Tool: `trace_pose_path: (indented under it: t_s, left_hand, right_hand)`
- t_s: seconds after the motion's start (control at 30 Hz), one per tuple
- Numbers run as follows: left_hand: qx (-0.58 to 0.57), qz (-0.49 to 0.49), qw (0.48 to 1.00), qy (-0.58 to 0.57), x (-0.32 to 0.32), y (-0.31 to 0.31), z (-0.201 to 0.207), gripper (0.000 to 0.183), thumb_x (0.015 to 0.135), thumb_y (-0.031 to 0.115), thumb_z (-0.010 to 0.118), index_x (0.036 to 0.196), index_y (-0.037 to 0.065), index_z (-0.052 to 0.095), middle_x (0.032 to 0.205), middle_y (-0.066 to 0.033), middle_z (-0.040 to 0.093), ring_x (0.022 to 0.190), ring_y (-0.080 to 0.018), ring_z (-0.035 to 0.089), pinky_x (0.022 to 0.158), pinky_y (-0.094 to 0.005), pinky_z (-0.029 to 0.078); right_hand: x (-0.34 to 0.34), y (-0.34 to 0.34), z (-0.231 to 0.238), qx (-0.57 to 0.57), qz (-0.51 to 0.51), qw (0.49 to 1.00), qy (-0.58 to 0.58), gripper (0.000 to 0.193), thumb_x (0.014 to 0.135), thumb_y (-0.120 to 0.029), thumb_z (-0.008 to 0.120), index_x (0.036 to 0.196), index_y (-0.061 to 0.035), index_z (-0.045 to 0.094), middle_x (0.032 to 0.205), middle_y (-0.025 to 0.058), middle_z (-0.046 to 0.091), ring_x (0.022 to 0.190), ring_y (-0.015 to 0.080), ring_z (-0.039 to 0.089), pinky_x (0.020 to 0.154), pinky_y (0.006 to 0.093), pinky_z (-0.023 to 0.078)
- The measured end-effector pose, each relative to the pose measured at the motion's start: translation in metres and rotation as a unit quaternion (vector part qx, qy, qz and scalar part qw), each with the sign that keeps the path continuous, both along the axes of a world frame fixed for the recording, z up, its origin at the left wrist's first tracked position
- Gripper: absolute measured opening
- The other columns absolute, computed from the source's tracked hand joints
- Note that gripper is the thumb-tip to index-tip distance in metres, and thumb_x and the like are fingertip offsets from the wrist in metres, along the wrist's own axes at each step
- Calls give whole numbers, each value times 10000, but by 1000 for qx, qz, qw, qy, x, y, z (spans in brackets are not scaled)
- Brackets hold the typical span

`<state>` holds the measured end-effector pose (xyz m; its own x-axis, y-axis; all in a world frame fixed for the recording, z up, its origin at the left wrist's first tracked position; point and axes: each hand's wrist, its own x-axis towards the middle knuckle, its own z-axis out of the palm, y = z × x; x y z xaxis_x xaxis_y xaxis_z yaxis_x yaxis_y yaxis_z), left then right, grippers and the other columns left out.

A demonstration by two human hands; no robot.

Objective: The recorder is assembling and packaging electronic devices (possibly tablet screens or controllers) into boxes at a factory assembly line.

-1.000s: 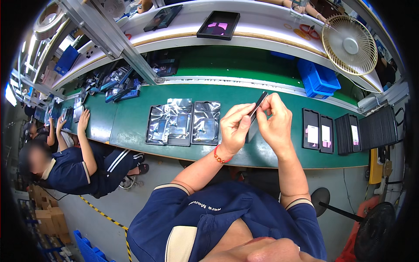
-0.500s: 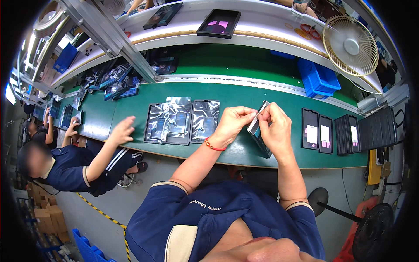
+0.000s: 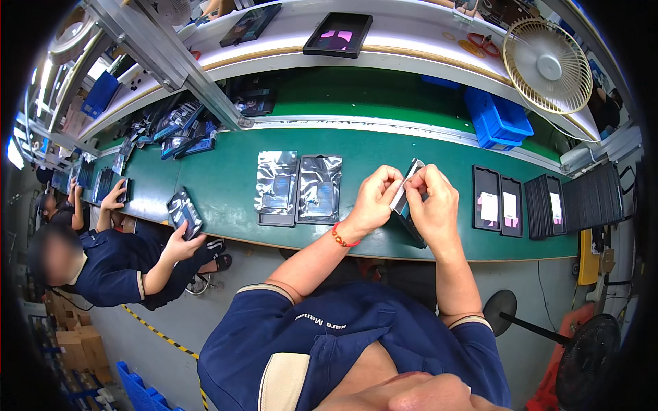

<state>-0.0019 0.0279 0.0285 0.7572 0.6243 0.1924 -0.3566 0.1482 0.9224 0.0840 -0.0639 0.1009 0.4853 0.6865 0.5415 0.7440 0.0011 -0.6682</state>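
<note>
From where I stand, the flat, thin black rectangular case (image 3: 410, 225) is held up over the green table (image 3: 370, 147), tilted, between the worker's two hands. It sits at three o'clock from the left grip (image 3: 378, 202), whose fingertips are pinched closed on its whitish edge, and at nine o'clock from the right grip (image 3: 436, 202), which is closed on its upper part. Its lower end runs past the fingers toward six o'clock; I cannot tell whether it touches the table.

Counting from the hands, two shallow black trays with silvery plastic bags (image 3: 320, 190) lie at nine o'clock. Two black trays with white cards and pink patches (image 3: 487, 200) lie at three, a row of packed black trays (image 3: 595, 195) beyond them. A blue plastic bin (image 3: 497, 122) stands between one and two o'clock.
</note>
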Motion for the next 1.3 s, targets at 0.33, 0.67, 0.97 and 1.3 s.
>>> trace_pose_path:
  t_s: [0.33,0.67,0.97,1.3]
  left_hand:
    - [-62,-9,997,-43,4,-5,-5,117,929,8,527,1036,-11,571,988,-54,607,892,-89,575,787,-232,479]
    - [-144,-48,988,2,2,-6,-5,208,902,13,574,1088,-50,644,1245,-177,562,1073,-180,578,914,-279,480]
    - [-90,-88,992,-14,-15,-7,15,282,851,-25,602,1131,-62,622,1328,-190,497,1139,-211,548,937,-324,470]
    - [-123,-61,990,16,-17,-6,26,229,888,-11,521,1064,-65,659,1195,-165,601,1062,-185,580,919,-292,454]
  right_hand:
    - [9,-10,-9,0,-18,997,75,102,775,41,650,791,5,556,696,107,601,578,166,598,535,279,478]
    - [14,-16,-2,-29,19,991,127,124,789,62,626,803,14,513,685,88,595,587,106,598,540,250,480]
    - [12,-15,-3,-33,7,990,136,218,784,71,612,721,-12,421,617,50,508,535,81,503,483,260,420]
    - [12,-14,3,-52,5,998,26,265,745,51,642,684,-18,393,609,99,487,498,207,480,482,313,408]
